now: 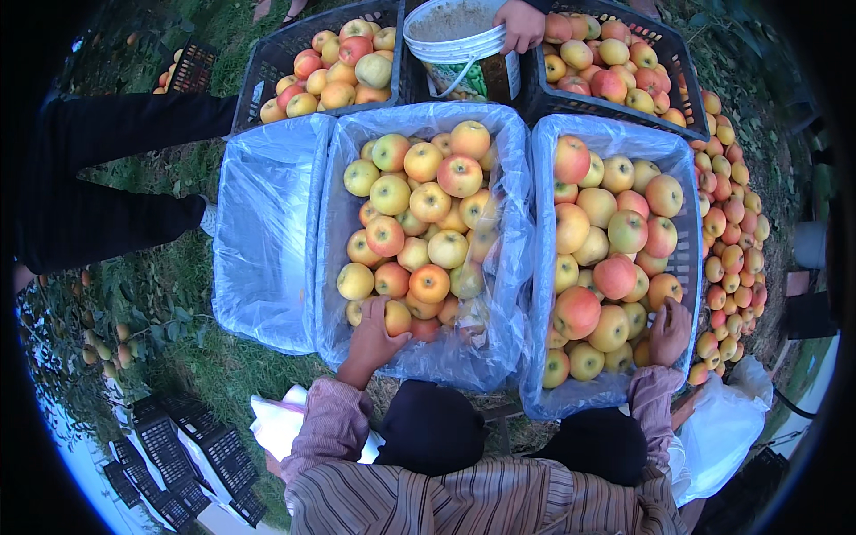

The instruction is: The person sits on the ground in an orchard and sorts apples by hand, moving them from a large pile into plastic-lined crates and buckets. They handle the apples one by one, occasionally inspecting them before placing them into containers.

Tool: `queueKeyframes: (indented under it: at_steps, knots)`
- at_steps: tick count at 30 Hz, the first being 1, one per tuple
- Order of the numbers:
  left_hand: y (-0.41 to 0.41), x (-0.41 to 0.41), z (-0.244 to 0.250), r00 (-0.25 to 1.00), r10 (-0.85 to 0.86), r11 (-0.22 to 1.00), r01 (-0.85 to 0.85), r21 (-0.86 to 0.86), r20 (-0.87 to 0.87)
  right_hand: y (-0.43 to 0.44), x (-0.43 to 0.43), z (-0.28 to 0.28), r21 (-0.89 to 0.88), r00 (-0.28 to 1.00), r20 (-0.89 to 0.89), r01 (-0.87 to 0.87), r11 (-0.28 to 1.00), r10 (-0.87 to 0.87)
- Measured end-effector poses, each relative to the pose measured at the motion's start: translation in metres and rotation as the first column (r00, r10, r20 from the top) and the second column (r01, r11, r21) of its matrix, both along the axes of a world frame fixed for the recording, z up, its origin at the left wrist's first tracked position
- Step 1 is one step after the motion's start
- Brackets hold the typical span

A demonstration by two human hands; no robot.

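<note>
My left hand (373,338) is in the front of the middle crate (515,134), which is lined with clear plastic film. Its fingers and thumb are around a yellow-orange apple (398,318) among several others. My right hand (669,334) is at the front right corner of the right lined crate (692,200). Its bent fingers are against or just beside an orange-yellow apple (665,289); whether they grip it is hidden. Red and yellow apples (615,277) fill much of that crate. To the left, a third lined crate (264,234) shows only film inside.
Across from me, a person's hand (523,25) grips the rim of a white bucket (445,48). Black crates of apples (251,93) (695,124) flank it. A heap of apples (732,234) lies right; another person's legs (127,134) stand left. Stacked crates (180,455) are lower left.
</note>
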State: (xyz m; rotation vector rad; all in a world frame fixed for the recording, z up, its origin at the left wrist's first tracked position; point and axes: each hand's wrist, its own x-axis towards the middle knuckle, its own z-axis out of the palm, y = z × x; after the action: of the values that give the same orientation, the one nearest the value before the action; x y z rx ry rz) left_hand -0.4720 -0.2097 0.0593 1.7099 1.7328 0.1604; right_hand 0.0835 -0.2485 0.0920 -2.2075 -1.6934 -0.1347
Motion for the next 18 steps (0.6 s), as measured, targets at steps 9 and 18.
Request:
queueKeyframes:
  at_steps: [9,18]
  knots:
    - [0.007,0.012,0.004,0.964,-0.155,0.896,0.046,-0.441,-0.215,-0.004,0.000,-0.005,-0.011,1.000,0.014,0.020,1.000,-0.020]
    - [0.004,0.007,-0.028,0.765,-0.399,0.908,0.251,-0.336,-0.506,-0.001,-0.002,-0.001,-0.005,0.999,0.007,0.035,0.999,-0.035]
